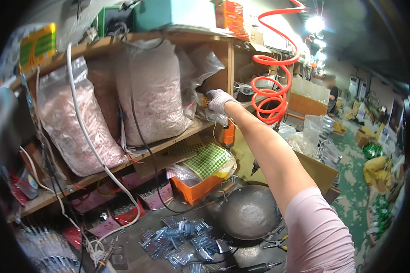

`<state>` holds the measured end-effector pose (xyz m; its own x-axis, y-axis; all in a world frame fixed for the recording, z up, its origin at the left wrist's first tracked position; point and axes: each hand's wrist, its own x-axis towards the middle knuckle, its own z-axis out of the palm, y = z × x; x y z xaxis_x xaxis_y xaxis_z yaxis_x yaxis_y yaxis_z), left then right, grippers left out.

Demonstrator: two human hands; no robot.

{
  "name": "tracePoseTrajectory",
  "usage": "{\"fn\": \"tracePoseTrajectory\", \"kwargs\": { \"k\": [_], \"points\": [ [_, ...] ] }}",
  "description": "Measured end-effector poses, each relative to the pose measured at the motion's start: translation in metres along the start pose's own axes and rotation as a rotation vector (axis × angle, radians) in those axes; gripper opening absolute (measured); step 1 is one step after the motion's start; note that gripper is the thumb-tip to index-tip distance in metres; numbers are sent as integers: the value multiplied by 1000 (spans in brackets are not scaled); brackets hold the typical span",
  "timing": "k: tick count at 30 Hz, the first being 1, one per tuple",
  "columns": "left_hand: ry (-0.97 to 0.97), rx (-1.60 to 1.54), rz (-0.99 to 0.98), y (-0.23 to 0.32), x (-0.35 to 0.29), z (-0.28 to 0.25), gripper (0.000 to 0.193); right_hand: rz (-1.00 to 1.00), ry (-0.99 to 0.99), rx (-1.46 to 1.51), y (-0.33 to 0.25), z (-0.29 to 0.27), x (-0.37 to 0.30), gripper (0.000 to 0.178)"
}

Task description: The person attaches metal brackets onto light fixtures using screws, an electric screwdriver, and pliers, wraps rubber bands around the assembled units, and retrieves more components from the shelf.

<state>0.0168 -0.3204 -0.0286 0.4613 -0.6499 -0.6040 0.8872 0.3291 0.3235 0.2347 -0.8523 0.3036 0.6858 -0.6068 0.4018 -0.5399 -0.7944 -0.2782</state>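
My right arm stretches out over the bench to the wooden shelf. At its end my right hand, in a pale glove, has its fingers bent at a small yellow thing beside clear plastic bags; what it is I cannot make out. Left of the hand stand two large clear bags full of small pale pieces. Just below hangs an orange-bodied power screwdriver. On the bench lies a pile of bluish metal parts, next to a round dark metal pan. My left hand is outside the picture.
A red coiled air hose dangles right of my hand. Under the shelf are an orange box with green-dotted sheets and pink bins of small parts. Pliers and a black tool lie near. A person stands far right.
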Motion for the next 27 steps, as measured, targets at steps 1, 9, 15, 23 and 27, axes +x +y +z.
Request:
{"fn": "tracePoseTrajectory", "kwargs": {
  "k": [1, 9, 15, 23, 27],
  "points": [
    [4, -25, -30, -3, -5, 2, 30, -8, -21, -22, -3, 8, 9, 51],
    [30, -82, -252, 12, -49, 18, 39, -21, -155, -312, -24, 29, 49, 34],
    [43, -44, -365, 27, -69, 10, 46, 27, -25, -2, 20, 37, 54, 39],
    [-485, 597, 216, 7, -54, -56, 74, 26, 272, 81, 19, 36, 34, 23],
    [-465, 503, 198, 6, -43, -57, 66, -54, 253, -117, 4, 27, 31, 21]
  ]
}}
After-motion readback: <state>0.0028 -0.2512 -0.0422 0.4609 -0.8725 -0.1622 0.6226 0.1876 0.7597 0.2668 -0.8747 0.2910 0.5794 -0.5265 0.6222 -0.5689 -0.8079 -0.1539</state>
